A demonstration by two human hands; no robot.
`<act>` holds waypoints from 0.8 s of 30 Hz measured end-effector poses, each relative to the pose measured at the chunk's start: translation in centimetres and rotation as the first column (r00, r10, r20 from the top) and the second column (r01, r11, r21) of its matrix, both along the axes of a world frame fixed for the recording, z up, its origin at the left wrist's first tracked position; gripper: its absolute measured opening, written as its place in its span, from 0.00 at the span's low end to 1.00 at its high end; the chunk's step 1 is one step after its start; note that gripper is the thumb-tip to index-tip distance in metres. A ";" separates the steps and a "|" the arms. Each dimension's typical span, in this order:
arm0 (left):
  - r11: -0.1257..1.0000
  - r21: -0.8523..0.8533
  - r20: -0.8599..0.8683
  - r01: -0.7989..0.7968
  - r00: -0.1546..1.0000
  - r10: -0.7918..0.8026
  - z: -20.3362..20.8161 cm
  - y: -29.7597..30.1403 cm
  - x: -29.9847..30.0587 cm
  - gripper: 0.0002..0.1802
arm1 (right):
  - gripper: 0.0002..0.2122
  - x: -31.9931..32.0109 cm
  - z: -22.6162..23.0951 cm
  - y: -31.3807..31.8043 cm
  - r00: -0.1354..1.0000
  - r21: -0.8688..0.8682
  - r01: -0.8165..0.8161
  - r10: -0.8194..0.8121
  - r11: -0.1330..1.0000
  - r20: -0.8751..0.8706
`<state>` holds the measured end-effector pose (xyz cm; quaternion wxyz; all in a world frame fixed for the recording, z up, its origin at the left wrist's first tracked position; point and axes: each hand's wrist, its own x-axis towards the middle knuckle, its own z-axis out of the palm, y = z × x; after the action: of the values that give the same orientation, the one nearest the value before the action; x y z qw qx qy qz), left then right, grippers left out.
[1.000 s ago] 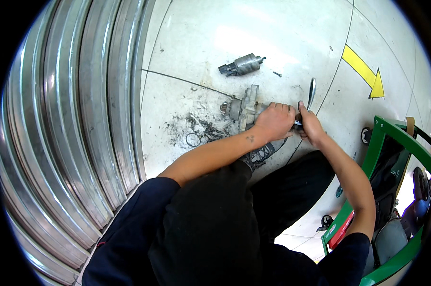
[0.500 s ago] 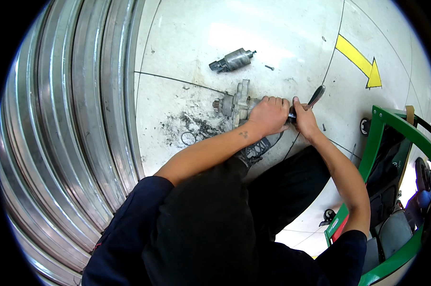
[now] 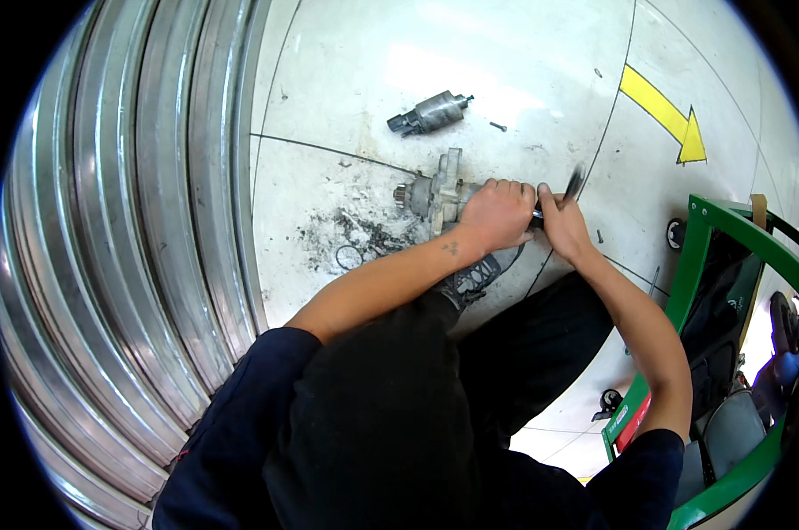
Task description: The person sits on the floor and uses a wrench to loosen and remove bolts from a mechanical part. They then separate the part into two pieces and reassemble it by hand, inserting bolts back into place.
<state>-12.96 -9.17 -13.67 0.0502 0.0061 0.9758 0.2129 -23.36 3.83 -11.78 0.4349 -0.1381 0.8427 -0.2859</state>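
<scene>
Both hands on motor housing [image 3: 439, 193] | left hand [image 3: 498, 215] grips | right hand [image 3: 563, 225] beside

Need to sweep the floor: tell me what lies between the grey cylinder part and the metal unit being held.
In the head view, only bare floor with one dark seam line lies between the grey cylinder part and the metal unit.
</scene>
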 end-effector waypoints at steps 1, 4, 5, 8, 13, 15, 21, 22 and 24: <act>1.000 0.024 0.003 -0.018 1.000 0.018 0.0 0.2 0.2 0.32 | 0.25 0.1 -0.4 0.6 0.959 -0.122 -0.213 0.184 0.969 -0.213; 0.997 0.060 -0.007 -0.056 0.998 0.057 0.0 0.3 -0.1 0.32 | 0.21 -0.8 -1.5 2.0 0.626 -0.225 -0.675 0.385 0.703 -0.678; 0.997 0.056 -0.014 -0.051 0.999 0.052 0.0 0.3 -0.1 0.32 | 0.20 -0.7 -1.4 1.9 0.823 -0.284 -0.489 0.330 0.825 -0.462; 0.998 0.046 0.015 -0.031 0.999 0.031 0.3 0.1 -0.1 0.31 | 0.20 -0.3 -0.7 0.3 0.987 -0.067 0.112 -0.103 0.992 0.123; 1.000 0.021 -0.022 -0.023 0.999 0.024 0.0 0.2 0.0 0.30 | 0.16 -0.6 -1.4 0.5 0.998 -0.101 -0.027 0.032 0.995 0.051; 0.998 0.049 -0.019 -0.044 0.999 0.045 0.0 0.3 -0.1 0.29 | 0.14 -0.1 -2.2 2.0 0.730 -0.236 -0.542 0.312 0.807 -0.609; 0.999 0.035 -0.030 -0.029 0.999 0.030 0.1 0.2 -0.2 0.23 | 0.14 0.5 -1.2 1.5 0.969 -0.178 -0.220 0.193 0.959 -0.156; 0.999 0.036 -0.004 -0.033 0.999 0.033 0.1 0.1 -0.2 0.22 | 0.15 0.6 -0.4 0.9 0.994 -0.103 -0.111 0.113 0.988 0.008; 0.998 0.043 0.045 -0.036 0.998 0.034 -0.1 0.1 -0.1 0.19 | 0.17 1.0 1.0 -0.1 0.948 0.103 0.073 -0.101 0.992 0.303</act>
<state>-13.09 -9.11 -13.75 0.0677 -0.0148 0.9695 0.2352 -22.34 3.70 -10.82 0.5535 -0.0346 0.7819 -0.2846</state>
